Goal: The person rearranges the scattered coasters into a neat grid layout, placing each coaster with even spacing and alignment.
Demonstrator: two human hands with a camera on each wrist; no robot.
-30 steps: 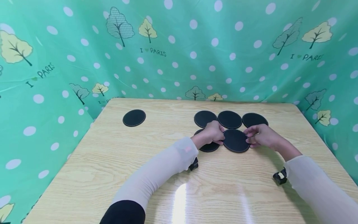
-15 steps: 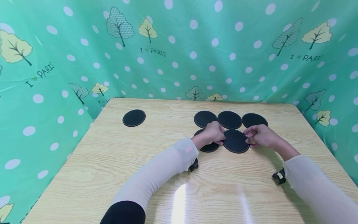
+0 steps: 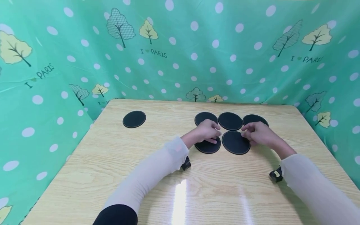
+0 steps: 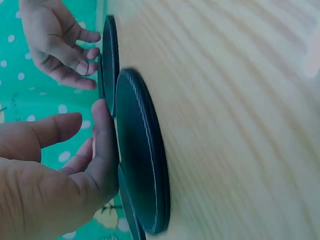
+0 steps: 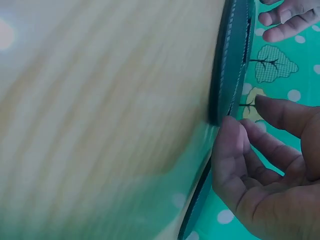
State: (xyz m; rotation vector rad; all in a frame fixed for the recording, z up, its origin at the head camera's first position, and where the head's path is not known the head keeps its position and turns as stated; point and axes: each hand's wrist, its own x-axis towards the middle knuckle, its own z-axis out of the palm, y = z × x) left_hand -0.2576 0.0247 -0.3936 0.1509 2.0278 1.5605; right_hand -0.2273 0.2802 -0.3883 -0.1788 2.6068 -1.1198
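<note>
Several round black coasters with stitched rims lie flat on the wooden table. My left hand (image 3: 206,130) hovers over the front left coaster (image 3: 207,147), fingers relaxed and thumb apart from them. In the left wrist view a fingertip comes right up to the face of that coaster (image 4: 140,155). Over the right edge of the other front coaster (image 3: 234,143) is my right hand (image 3: 257,132), loosely bent. Its thumb stands well away from the fingers in the right wrist view, with nothing between them; a fingertip is close by the coaster's rim (image 5: 227,70).
Behind them a back row holds a left coaster (image 3: 205,117), a middle coaster (image 3: 230,121) and a right coaster (image 3: 254,118), partly covered by the right hand. A lone coaster (image 3: 134,119) lies far left. Green dotted cloth (image 3: 180,62) hangs around the table (image 3: 157,137).
Both hands have come off the edges of the front right coaster. The left hand has lifted and moved left; the right has moved slightly left and up over it.
</note>
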